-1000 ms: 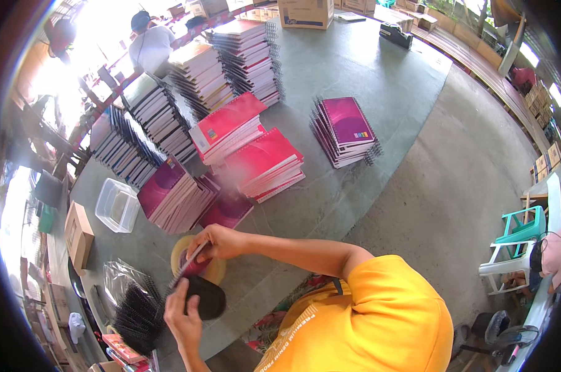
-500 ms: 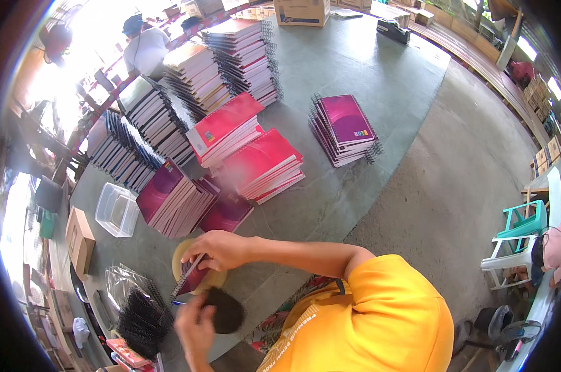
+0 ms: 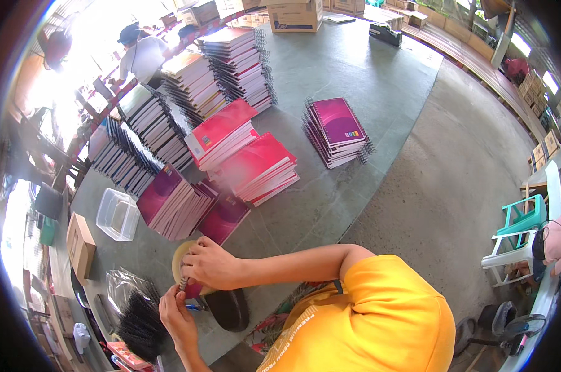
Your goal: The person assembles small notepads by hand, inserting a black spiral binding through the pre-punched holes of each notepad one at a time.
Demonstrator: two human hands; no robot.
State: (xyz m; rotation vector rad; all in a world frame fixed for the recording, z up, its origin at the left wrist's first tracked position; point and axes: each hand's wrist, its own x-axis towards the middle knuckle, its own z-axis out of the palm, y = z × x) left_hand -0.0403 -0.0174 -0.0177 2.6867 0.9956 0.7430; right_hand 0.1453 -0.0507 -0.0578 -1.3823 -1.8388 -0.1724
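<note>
A small purple spiral notebook is mostly covered by my hands, above a round yellow disc at the table's near side. My right hand grips it from above, fingers curled over its far side. My left hand pinches at the lower end of its wire spiral; the fingertips are partly hidden. Something slim and blue lies between my left hand and a dark rounded object, its kind unclear. Left of my hands is a bundle of black spiral wires.
Purple covered page stacks and red ones lie beyond my hands. Taller bound stacks rise behind. Finished purple notebooks sit to the right. A clear plastic tub and a cardboard box stand left. A person is at far left.
My left hand has moved up to the notebook's spiral and closed on it. The right hand has shifted down slightly, covering more of the notebook. The dark rounded object shows more fully.
</note>
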